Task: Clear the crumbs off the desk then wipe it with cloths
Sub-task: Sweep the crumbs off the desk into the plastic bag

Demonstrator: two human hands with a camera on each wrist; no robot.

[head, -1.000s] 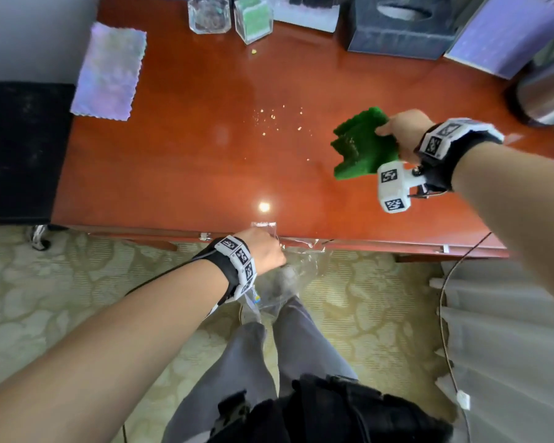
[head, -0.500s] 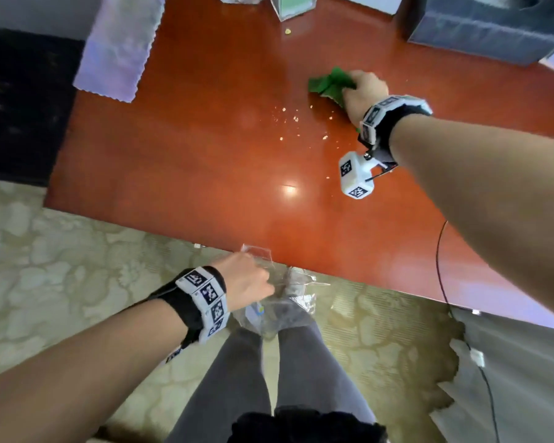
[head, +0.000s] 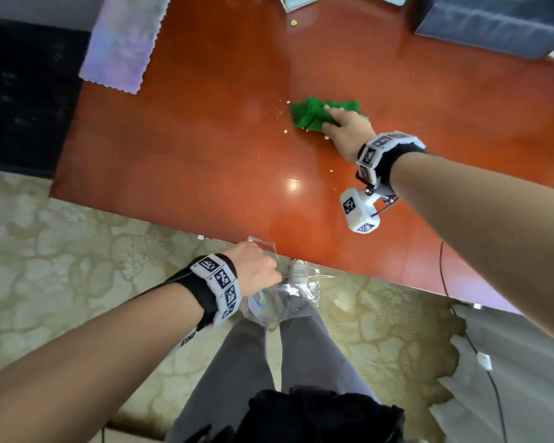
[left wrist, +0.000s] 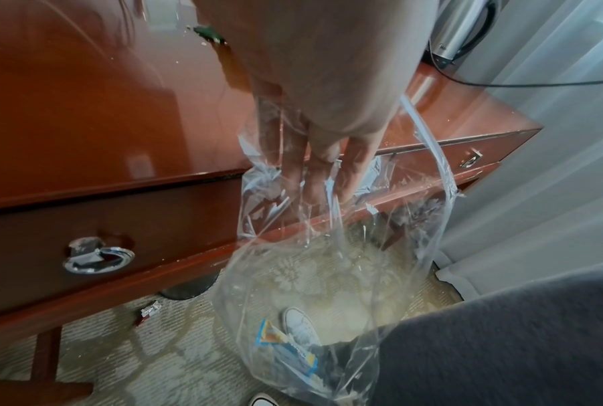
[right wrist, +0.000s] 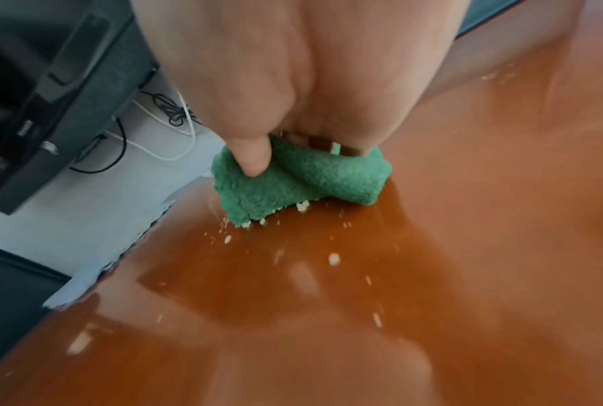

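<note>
At the table's (head: 205,161) near edge, my left hand (head: 256,266) pinches the limp clear bag's (left wrist: 327,274) rim; farther in, my right hand (head: 346,126) bunches the soft green cloth (head: 311,115) against loose crumbs (right wrist: 334,258).

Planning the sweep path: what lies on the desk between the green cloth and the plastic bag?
Head view: only scattered crumbs on the desk between green cloth and plastic bag.

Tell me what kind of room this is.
Probably a hotel room or a bedroom, not a kitchen or workshop: a glossy wooden desk with drawers, patterned carpet, a sheer curtain and an electric kettle on the desk's corner.
</note>
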